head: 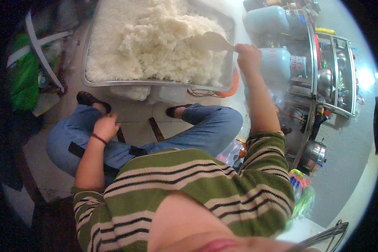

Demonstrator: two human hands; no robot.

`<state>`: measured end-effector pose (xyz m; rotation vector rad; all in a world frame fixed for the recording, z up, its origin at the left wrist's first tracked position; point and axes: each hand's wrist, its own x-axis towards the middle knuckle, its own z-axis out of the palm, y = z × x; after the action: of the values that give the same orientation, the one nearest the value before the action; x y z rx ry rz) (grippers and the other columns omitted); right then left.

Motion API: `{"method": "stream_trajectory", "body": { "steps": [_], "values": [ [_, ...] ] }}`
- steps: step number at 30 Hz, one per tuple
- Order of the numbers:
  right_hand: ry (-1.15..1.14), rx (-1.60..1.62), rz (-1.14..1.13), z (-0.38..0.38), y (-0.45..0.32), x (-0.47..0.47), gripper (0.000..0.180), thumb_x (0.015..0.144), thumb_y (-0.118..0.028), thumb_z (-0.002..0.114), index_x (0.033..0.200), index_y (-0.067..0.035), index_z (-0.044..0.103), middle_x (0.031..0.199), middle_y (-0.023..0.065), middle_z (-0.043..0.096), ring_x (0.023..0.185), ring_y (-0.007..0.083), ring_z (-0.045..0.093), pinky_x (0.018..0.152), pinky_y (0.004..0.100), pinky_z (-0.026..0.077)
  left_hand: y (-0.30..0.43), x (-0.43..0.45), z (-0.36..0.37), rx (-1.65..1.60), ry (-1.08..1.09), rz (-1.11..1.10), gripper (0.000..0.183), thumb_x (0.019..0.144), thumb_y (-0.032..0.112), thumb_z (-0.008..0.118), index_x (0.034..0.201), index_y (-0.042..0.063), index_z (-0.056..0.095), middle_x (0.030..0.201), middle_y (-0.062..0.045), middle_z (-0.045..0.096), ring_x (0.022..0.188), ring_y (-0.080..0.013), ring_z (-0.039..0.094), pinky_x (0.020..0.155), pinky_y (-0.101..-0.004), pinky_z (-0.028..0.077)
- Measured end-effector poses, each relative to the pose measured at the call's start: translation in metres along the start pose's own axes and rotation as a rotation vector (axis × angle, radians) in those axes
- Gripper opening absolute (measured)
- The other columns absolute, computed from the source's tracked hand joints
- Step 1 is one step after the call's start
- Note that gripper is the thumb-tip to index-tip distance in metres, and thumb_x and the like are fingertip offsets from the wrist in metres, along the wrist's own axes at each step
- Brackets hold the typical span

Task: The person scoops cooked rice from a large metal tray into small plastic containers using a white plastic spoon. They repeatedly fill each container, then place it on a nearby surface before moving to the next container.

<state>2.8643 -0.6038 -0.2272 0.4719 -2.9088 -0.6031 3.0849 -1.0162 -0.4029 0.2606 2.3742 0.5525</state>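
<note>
A large rectangular metal tray [138,83] lies before me, heaped with cooked white rice [163,47]. The rice forms a clumpy mound in the middle and right, with a flatter layer at the left. My right hand [249,58] grips the handle of a pale rice paddle [215,42] at the tray's right side, its blade resting against the mound. My left hand [107,127], with a dark red band at the wrist, hangs over my left thigh, away from the tray. Its fingers look loosely curled, and I see nothing in it.
Metal shelving [313,63] on the right bears large light-blue jugs [272,64], bowls and a steel pot [315,154]. An orange rim [231,86] and plastic-wrapped items [130,93] show below the tray. A green bag [23,75] is at the left. Vegetables in plastic [302,201] lie lower right.
</note>
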Motion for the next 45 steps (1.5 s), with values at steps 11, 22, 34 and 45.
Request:
{"method": "stream_trajectory", "body": {
  "steps": [11,22,34,45],
  "values": [
    [-0.429,-0.035,0.235,0.060,-0.027,0.085,0.022,0.078,-0.020,0.047,0.085,-0.013,0.066,0.091,0.0104,0.064,0.088,0.0295,0.060,0.072,0.0438,0.044,0.008,0.004,-0.005,-0.019,0.008,0.076,0.028,0.077,0.023,0.059,0.096,0.003,0.053,0.092,-0.017,0.058,0.086,-0.0334,0.057,0.073,-0.0435,0.047],
    [-0.136,0.159,0.126,0.042,-0.062,0.076,0.018,0.073,-0.015,0.053,0.085,-0.021,0.066,0.089,0.0048,0.065,0.092,0.0229,0.055,0.077,0.0390,0.038,0.012,0.001,-0.007,-0.003,0.109,0.151,0.028,0.075,0.023,0.060,0.095,0.005,0.054,0.088,-0.016,0.059,0.082,-0.0328,0.058,0.071,-0.0426,0.047],
    [0.308,0.077,-0.155,-0.039,-0.084,-0.009,0.026,0.071,-0.006,0.052,0.095,-0.014,0.059,0.084,0.0014,0.057,0.082,0.0211,0.052,0.071,0.0354,0.036,0.002,-0.007,0.000,0.025,0.122,0.140,0.027,0.075,0.022,0.060,0.093,0.004,0.053,0.089,-0.017,0.058,0.084,-0.0332,0.057,0.071,-0.0425,0.048],
    [0.281,0.063,0.103,-0.021,-0.080,-0.022,0.015,0.072,-0.007,0.050,0.082,-0.012,0.059,0.073,0.0073,0.058,0.068,0.0274,0.058,0.059,0.0407,0.045,-0.016,-0.007,0.011,0.006,0.049,0.063,0.034,0.077,0.023,0.058,0.102,0.003,0.052,0.099,-0.021,0.057,0.089,-0.0358,0.057,0.075,-0.0441,0.047]
  ]
}}
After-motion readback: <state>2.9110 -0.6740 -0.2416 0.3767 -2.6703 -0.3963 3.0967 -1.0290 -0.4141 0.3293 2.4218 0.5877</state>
